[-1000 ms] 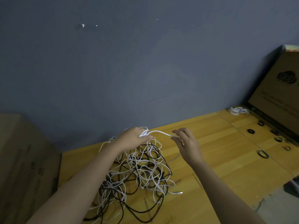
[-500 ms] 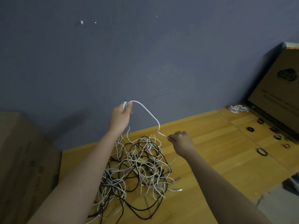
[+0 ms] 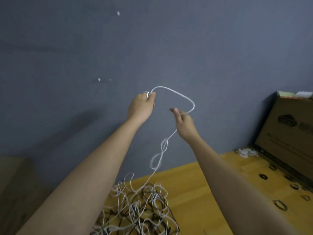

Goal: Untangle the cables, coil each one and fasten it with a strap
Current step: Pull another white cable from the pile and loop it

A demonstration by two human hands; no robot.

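1. Since half a second ago we see both hands raised higher against the grey wall point(image 3: 67, 56), and the white cable point(image 3: 176, 92) drawn further up out of the heap.
2. Our left hand point(image 3: 141, 106) grips one end of the white cable, fingers curled round a small bunch of it at the top of the fist.
3. From that hand the cable arches over to the right, bends sharply and comes back to our right hand point(image 3: 183, 121), which pinches it between thumb and fingers.
4. Below the right hand the cable hangs down in a couple of twisted loops to the tangle of cables point(image 3: 140, 207), white and black strands mixed, lying on the wooden counter point(image 3: 194, 192) under both forearms.
5. Well off to the right of the right hand we see a small white coiled bundle point(image 3: 245, 152) and several dark strap rings point(image 3: 281, 205) scattered on the counter, beside a cardboard box point(image 3: 288, 133).
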